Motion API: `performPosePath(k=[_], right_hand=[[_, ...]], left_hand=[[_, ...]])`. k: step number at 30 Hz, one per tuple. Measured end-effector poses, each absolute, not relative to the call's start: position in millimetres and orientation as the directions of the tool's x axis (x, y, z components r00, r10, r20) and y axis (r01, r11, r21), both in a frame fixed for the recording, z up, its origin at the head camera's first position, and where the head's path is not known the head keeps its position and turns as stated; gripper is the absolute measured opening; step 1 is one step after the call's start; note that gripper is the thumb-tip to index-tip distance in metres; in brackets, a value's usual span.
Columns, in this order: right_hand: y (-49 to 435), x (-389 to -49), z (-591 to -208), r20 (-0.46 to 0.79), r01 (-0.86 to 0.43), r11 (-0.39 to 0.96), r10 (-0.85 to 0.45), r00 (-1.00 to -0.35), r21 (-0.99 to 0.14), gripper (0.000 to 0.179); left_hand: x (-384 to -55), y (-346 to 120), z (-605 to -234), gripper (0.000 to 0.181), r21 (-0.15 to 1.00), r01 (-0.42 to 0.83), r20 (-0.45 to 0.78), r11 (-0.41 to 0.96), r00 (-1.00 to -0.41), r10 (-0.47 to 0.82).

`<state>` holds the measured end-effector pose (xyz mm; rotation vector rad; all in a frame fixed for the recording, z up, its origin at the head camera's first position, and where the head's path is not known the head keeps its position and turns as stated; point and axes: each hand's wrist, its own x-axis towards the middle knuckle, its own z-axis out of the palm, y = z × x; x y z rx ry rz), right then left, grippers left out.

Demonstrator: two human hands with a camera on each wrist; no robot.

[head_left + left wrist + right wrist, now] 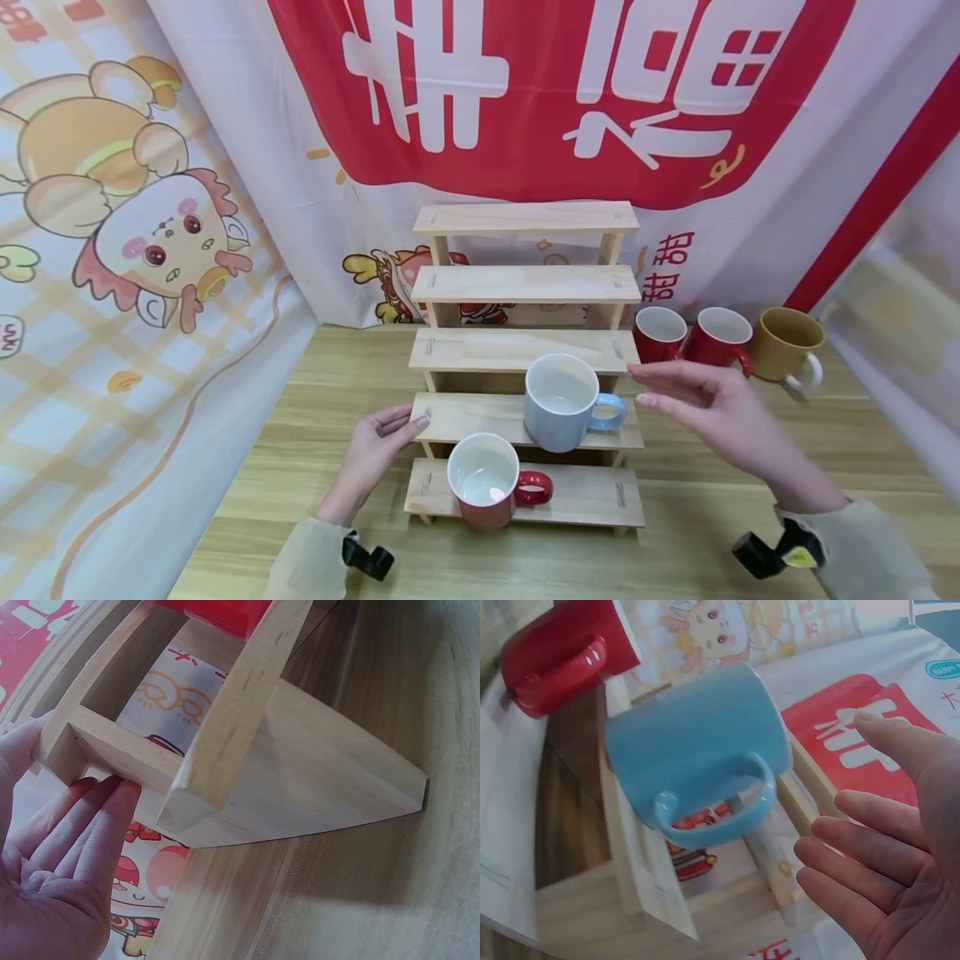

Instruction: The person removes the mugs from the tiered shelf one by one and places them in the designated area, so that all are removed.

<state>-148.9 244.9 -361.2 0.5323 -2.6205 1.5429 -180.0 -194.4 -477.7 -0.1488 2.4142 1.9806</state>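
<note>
A wooden stepped rack (pixel 525 350) stands in the middle. My left hand (pixel 378 442) pinches the left end of its second step from the bottom, thumb on top; in the left wrist view the hand (pixel 67 862) has its fingers under the board's end. On that same step sits a light blue mug (pixel 558 408), its handle to the right. My right hand (pixel 720 408) is apart from this mug, to the right, fingers extended and holding nothing; the right wrist view shows the hand (pixel 885 862) beside the blue mug (pixel 697 750). A red mug (pixel 483 483) with white inside rests on the lowest step.
Right of the rack, on the wood-grain table (pixel 300 483), stand a red mug (pixel 658 333), another red mug (pixel 716 337) and a brown mug (pixel 783 346) with a white handle. Printed cloth (pixel 255 167) hangs behind and along both sides.
</note>
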Motion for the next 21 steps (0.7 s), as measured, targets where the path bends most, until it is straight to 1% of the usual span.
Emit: performPosePath(k=[7,11,17,21], right_hand=[[227,-153,-387,0.164,-0.282,0.376,-0.315,-0.935,-0.883,0.031],[216,-154,-394,0.136,-0.247,0.386,-0.291,-0.947,-0.889,0.033],[210,-157,-402,0.140,-0.217,0.301,-0.259,-0.956,-0.929,0.029],[209,-158,-406,0.151,-0.222,0.293,-0.245,-0.958,-0.930,0.026]], left_hand=[[-181,-194,-478,0.059,0.976,-0.087,-0.076,0.201,-0.995,-0.059],[-182,-194,-478,0.058,0.976,-0.087,-0.076,0.201,-0.995,-0.061],[-182,-194,-478,0.058,0.976,-0.087,-0.077,0.201,-0.995,-0.061],[-182,-194,-479,0.057,0.977,-0.089,-0.079,0.195,-0.995,-0.059]])
